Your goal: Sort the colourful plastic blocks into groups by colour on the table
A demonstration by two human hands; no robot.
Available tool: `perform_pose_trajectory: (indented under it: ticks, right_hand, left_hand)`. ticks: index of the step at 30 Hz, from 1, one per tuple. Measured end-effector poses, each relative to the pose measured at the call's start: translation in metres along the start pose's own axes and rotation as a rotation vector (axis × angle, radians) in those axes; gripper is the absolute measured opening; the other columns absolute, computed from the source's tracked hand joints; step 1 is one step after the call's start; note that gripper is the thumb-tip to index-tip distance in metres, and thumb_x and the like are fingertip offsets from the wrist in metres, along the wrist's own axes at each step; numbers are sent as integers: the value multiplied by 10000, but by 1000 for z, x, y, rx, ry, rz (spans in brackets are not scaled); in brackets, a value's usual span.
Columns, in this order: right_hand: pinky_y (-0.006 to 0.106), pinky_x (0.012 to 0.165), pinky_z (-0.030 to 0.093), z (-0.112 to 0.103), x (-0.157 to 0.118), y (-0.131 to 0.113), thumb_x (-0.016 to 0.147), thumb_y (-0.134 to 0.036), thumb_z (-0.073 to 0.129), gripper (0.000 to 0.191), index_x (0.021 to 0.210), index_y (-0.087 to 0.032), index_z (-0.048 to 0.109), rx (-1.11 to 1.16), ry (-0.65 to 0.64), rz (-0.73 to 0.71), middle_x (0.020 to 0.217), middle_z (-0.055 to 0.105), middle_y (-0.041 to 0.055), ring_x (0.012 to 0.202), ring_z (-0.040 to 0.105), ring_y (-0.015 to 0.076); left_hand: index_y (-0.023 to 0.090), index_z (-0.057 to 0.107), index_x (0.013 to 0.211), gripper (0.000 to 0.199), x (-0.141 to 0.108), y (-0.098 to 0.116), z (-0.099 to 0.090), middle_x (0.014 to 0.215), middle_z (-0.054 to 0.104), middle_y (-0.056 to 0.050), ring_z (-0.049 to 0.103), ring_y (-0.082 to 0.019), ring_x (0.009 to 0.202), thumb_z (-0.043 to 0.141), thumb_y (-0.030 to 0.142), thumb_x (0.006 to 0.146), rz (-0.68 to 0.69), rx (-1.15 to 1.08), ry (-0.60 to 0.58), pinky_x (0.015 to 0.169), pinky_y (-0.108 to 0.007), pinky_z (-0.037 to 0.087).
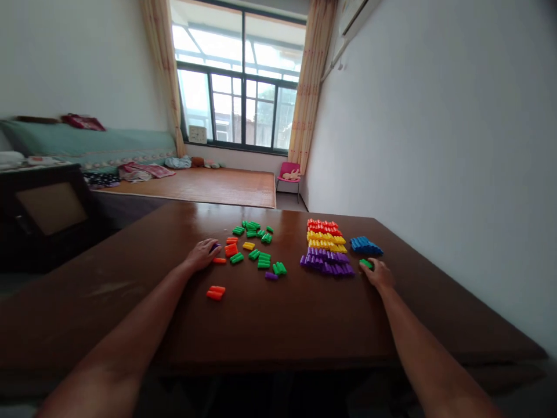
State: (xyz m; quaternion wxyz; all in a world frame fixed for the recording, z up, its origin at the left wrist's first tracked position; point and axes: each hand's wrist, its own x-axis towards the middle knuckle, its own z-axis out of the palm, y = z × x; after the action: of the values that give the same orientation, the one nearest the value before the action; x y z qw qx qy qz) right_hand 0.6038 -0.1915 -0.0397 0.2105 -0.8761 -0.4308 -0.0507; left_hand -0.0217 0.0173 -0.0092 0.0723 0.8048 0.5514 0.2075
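Brown, glossy: one table (pixel 278 325), bearing small ridged pieces in several colours.

Item: red rows (pixel 322 227), right of the middle, farthest from the near edge in the block of rows. Item: yellow rows (pixel 326 242), next toward the near edge. Item: purple rows (pixel 328 262), nearest that edge. Item: blue pieces (pixel 366 245), gathered beside the yellow rows, toward the right edge.

Item: loose green pieces (pixel 264 260), scattered about the middle, some toward the far edge. Item: yellow piece (pixel 248 246), among them. Item: single purple piece (pixel 271 276), on their near side. Item: orange pieces (pixel 231 249), left of the green; a separate orange group (pixel 216 292) lies closer to the near edge.

Left hand (pixel 204 254): beside the orange pieces, fingers curled over a dark purple piece (pixel 214 247); whether they pinch it, cannot tell. Right hand (pixel 380 273): near the blue pieces, toward the right edge, thumb and fingers pinching a green piece (pixel 366 264) low over or on the tabletop; which, cannot tell.
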Motion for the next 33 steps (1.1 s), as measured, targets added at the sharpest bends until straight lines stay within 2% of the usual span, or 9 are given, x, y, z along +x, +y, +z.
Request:
perform_pose_trajectory:
  ticks: [6,12,15,18,20,22,27,30,33]
  right_hand:
    - [483,835,515,5,7,16,765,-666,415,664,1129,-158,640,242,19,31,1051,692,185,978,654,353]
    - [587,862,489,11,13,25,743,-689,346,524,1047,-394,654,313,45,54,1017,683,186,1030,638,418]
    - [596,870,475,6,12,27,719,-724,335,535,1114,-488,607,333,76,108,1048,669,192,1062,618,420]
    - [634,936,445,-9,0,7,742,-734,289,646,1283,-457,507,367,233,92,1114,661,185,1135,580,419]
    - [623,1001,417,-21,-15,-32,805,-693,245,643,1330,-402,477,380,361,-59,1186,641,174,1193,545,399]
    - [557,1050,406,-27,-33,-97,873,-629,221,587,1288,-345,524,377,376,-310,1230,626,155,1211,538,357]
    - [443,1042,413,6,-59,-304,925,-501,379,435,1176,-247,628,307,-8,-916,1198,660,63,1174,540,268]
    - [405,1028,404,44,-46,-399,926,-443,443,458,1320,-234,549,162,-181,-920,1329,592,66,1233,486,253]
    - [432,1010,402,76,-22,-451,939,-443,439,521,1393,-192,482,-4,-247,-785,1377,552,118,1269,453,281]
  left_hand:
    - [96,487,1368,636,-24,21,2,1490,421,-169,341,-265,1408,333,499,901,-137,-92,29,1138,-380,279]
    - [194,493,1377,621,-37,34,13,1524,377,-143,335,-300,1400,399,569,891,-169,-75,7,1126,-433,261]
    - [250,481,1391,621,-34,37,10,1553,332,-115,303,-343,1402,407,604,886,-183,-65,-49,1104,-500,264]
    - [296,583,1277,483,-25,35,3,1458,472,-79,382,-322,1338,387,555,920,-172,-105,-24,1066,-499,312]
    - [298,658,1139,387,-19,32,0,1304,598,-58,461,-266,1261,363,466,955,-135,-145,24,1049,-441,343]
    - [271,684,1062,392,-15,30,-1,1221,630,-63,516,-231,1184,329,413,977,-112,-164,60,1019,-389,373]
    - [195,697,968,455,-17,27,2,1102,647,-107,589,-198,1010,291,401,996,-110,-264,146,881,-323,446]
    - [201,700,900,404,-19,26,7,1056,658,-113,593,-202,964,343,368,985,-102,-321,185,837,-333,458]
    - [219,705,895,347,-19,25,12,1079,653,-115,594,-215,973,399,363,968,-104,-329,203,826,-343,460]
